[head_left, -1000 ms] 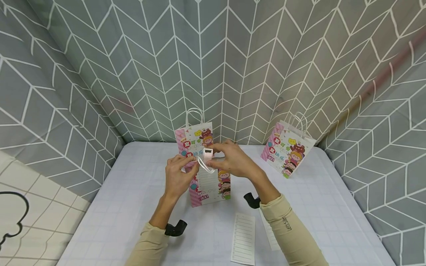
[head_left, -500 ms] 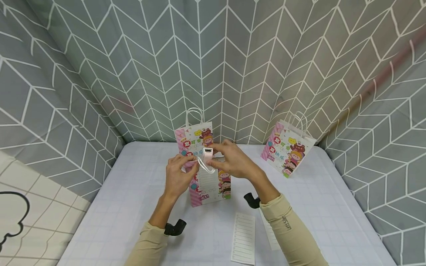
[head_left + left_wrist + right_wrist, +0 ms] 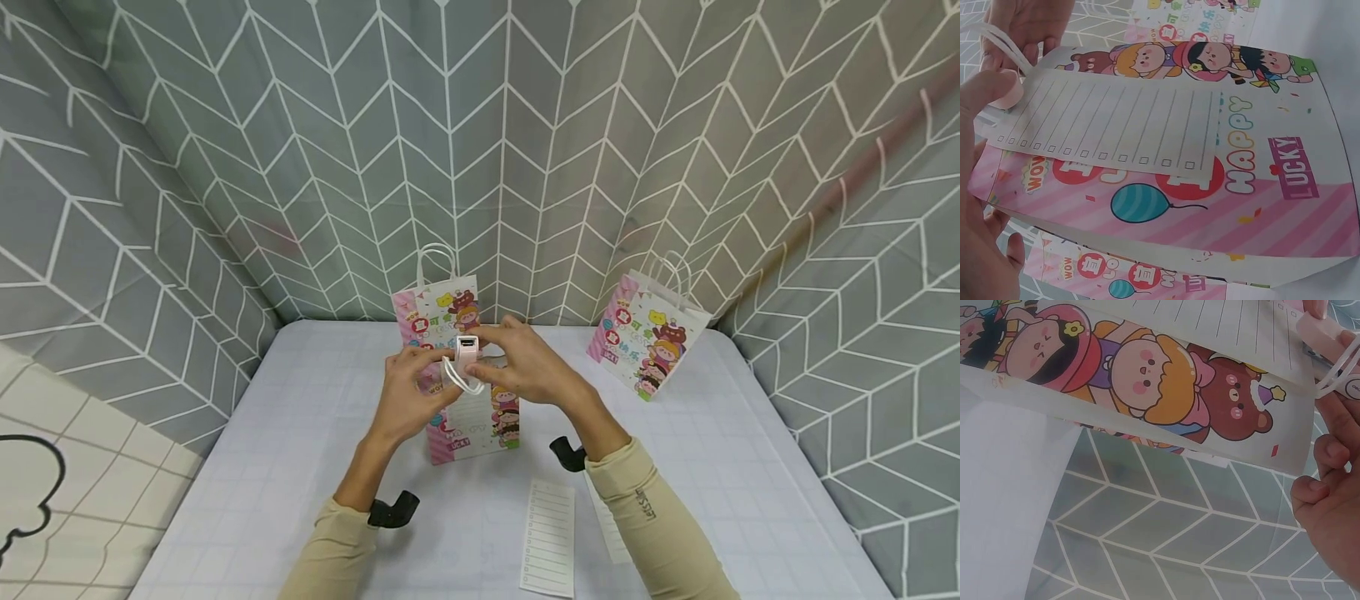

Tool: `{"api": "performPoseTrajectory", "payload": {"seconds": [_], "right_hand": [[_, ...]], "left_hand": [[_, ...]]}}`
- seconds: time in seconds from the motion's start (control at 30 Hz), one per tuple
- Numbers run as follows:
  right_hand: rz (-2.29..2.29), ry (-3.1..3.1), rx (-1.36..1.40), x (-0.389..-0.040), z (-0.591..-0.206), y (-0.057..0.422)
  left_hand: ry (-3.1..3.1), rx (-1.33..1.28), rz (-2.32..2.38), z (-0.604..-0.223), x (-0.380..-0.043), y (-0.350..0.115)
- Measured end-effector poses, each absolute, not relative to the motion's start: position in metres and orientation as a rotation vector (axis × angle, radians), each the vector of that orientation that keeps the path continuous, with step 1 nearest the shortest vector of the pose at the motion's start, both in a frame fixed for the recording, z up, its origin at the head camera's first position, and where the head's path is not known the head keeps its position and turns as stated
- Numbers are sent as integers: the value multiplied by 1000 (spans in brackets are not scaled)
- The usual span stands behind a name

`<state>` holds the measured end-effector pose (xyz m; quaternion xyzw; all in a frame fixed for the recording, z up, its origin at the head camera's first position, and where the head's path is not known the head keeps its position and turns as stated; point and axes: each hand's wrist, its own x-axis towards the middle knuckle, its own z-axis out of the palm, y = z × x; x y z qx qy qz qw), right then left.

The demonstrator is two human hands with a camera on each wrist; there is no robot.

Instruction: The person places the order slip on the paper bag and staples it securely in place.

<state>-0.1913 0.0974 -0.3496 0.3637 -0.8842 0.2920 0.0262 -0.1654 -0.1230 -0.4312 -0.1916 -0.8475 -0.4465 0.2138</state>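
Observation:
A white and pink cartoon paper bag [image 3: 474, 433] stands in the middle of the table, its white handles folded forward. On its front lies a lined checklist slip [image 3: 1116, 122], up at the bag's top edge. My right hand [image 3: 528, 362] grips a small pink and white stapler [image 3: 467, 348] at that edge, its end toward the head camera. My left hand [image 3: 408, 396] pinches the bag's top edge at the left, thumb in front and fingers behind, close to the stapler. In the right wrist view, the stapler [image 3: 1322, 337] straddles the top corner by the handle.
Behind stands a matching paper bag [image 3: 438, 312], partly hidden. Another bag [image 3: 651, 333] stands tilted at the back right. Two more lined slips lie in front: one slip [image 3: 549, 537] near the table edge, another slip [image 3: 607, 521] partly under my right forearm. A patterned grey curtain [image 3: 480, 167] borders the table.
My left hand has shifted slightly right, and its fingertips now reach closer to the stapler. My right hand and the stapler stay nearly where they were.

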Motion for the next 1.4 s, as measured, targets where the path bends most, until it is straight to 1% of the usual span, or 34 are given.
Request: {"api": "performPoseTrajectory", "payload": {"seconds": [0.6,0.83,0.97,1.13,1.4], "right_hand": [[886,-2637,1193,-191,-356,98],[987,-2692,1139,-191,-355,98],[966,-2707,1118,-191,-355,98],[927,-2715,1154,-192,-356,98],[1016,-2690,1202,-195,-362,101]], "left_hand": [[-2245,-556,-1224,-431,-165,-122],[-2249,-561,-1222,-431,-165,-122],[-2248,-561,-1229,-430,-165,-122],[-2250,-546,-1231,-430,-165,-122],[-2243,-572,-1237,-430,-165,-122]]}}
